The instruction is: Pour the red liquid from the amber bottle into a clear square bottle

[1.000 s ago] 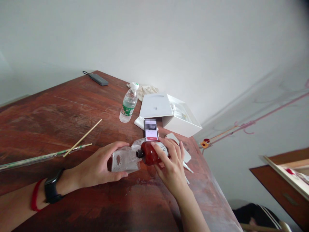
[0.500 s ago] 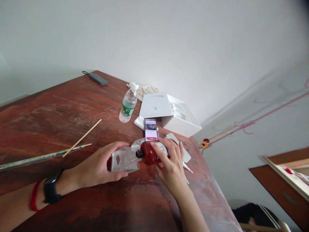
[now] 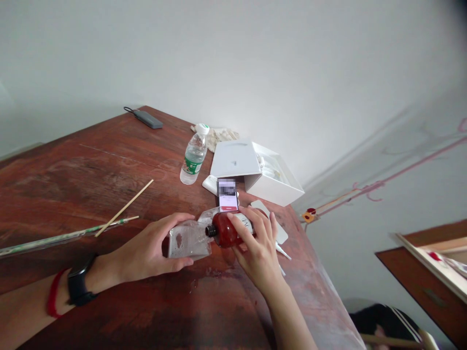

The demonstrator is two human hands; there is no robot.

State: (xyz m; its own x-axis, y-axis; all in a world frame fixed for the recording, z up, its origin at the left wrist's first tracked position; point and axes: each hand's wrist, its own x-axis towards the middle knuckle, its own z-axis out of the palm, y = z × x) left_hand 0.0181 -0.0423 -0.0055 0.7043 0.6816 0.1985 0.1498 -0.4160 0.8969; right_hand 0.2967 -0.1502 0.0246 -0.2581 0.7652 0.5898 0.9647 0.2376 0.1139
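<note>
My left hand [image 3: 151,250] grips a small clear plastic bag [image 3: 188,240] that lies on the red-brown wooden table [image 3: 109,170], thumb above and fingers below. My right hand [image 3: 255,248] is wrapped round a bottle of dark red liquid [image 3: 226,232], tipped on its side. The bottle's black neck points into the bag's mouth. A few red specks show inside the bag. A black watch and a red band sit on my left wrist.
Behind the bottle stand a phone [image 3: 227,195] with a lit screen, a water bottle [image 3: 194,154] and an open white box [image 3: 255,170]. Two thin sticks [image 3: 124,209] lie to the left. A grey power bank [image 3: 148,119] rests at the far edge. The table's right edge runs close by.
</note>
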